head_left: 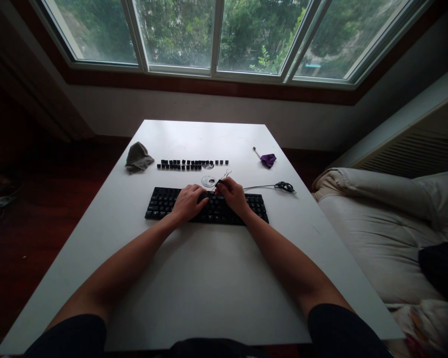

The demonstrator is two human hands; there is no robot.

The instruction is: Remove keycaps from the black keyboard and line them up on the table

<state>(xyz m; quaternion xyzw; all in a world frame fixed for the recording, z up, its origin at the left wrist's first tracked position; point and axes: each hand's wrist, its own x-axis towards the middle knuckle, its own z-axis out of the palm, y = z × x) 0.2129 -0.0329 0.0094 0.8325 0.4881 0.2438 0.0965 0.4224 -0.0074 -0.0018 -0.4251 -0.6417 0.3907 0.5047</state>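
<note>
A black keyboard [160, 203] lies across the middle of the white table. My left hand [187, 203] rests on its upper middle part, fingers laid over the top edge and thumb apart. Just above the keyboard, my right hand [233, 195] is closed around the small black handle of a wire keycap puller [219, 183]. Two thin bent wires stick out from it, away from me. Some keys are hidden under both hands. Beyond the keyboard, loose black keycaps [179, 167] stand in two rows. A small round clear-and-white lid or disc [208, 181] lies between them and my hands.
A grey cloth [138, 157] sits at the table's left. To the right are a purple cloth [268, 160], a thin brush-like stick [256, 152] and the keyboard's coiled cable [284, 187]. A pale sofa [358, 223] stands beside the white table [216, 278]; a window is ahead.
</note>
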